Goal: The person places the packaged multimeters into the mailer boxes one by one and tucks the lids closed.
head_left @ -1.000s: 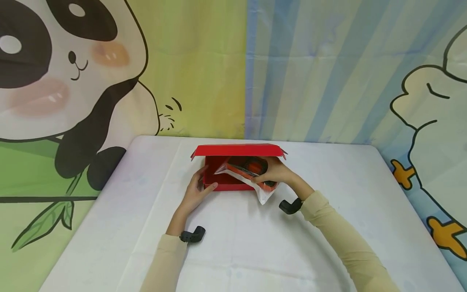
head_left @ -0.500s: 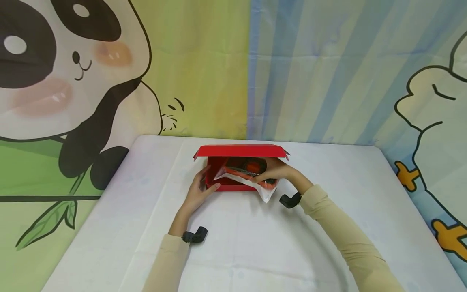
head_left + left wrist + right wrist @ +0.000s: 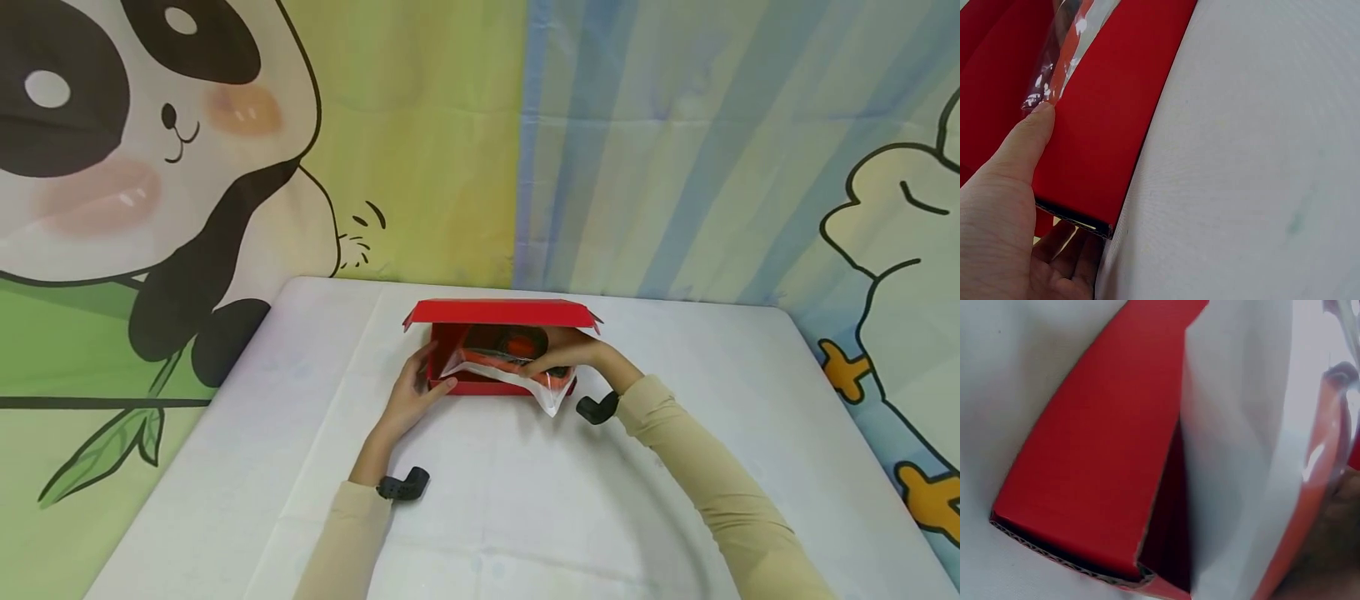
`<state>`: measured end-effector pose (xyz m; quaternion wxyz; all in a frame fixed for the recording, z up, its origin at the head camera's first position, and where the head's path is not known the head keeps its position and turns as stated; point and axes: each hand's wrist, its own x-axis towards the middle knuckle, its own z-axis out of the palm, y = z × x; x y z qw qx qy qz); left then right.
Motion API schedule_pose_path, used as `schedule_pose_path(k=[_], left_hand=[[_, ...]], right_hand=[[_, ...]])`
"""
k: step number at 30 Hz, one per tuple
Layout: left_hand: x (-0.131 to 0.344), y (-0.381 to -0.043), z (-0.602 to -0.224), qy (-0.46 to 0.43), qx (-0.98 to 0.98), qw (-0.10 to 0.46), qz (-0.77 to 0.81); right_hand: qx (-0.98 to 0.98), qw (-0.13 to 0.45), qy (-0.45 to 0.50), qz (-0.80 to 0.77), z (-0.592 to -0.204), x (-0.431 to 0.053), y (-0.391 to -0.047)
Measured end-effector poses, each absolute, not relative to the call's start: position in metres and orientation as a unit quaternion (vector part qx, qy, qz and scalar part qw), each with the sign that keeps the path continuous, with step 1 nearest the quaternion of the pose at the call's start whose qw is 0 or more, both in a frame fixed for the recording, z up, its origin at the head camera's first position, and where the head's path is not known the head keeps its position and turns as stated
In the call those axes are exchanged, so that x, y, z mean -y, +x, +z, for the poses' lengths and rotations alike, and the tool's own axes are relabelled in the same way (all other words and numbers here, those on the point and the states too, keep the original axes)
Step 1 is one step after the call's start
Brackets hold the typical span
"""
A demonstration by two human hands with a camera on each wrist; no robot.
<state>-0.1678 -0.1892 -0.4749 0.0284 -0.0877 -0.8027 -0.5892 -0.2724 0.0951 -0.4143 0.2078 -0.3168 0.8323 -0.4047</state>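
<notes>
A red cardboard box (image 3: 480,388) stands on the white table with its lid (image 3: 502,312) raised over it. My left hand (image 3: 407,398) grips its left end, the thumb on the front wall (image 3: 1104,119) and the fingers bent round the side. Partly inside the box is a clear plastic package with white edges and orange and dark contents (image 3: 498,342). My right hand (image 3: 566,354) holds the package at its right end, thumb on top. One white corner (image 3: 1241,425) of the package sticks out over the front wall. The lid hides part of the right hand.
The white table (image 3: 487,500) spreads out on all sides of the box. Behind it hangs a backdrop (image 3: 450,150) with a cartoon panda and stripes. A black wrist camera (image 3: 405,485) sits on the left wrist, another camera (image 3: 597,408) on the right.
The package's left end has sunk a little and shifted slightly left within the box. My left hand keeps its hold on the box. The whole head view has drifted slightly.
</notes>
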Motion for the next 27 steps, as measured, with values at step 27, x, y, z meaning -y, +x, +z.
schedule_pose_path(k=[27], left_hand=[[0.191,-0.168,-0.477,-0.094,0.797,0.032,-0.596]], right_hand=[[-0.875,0.224,-0.301,-0.305,-0.414,-0.076,-0.293]])
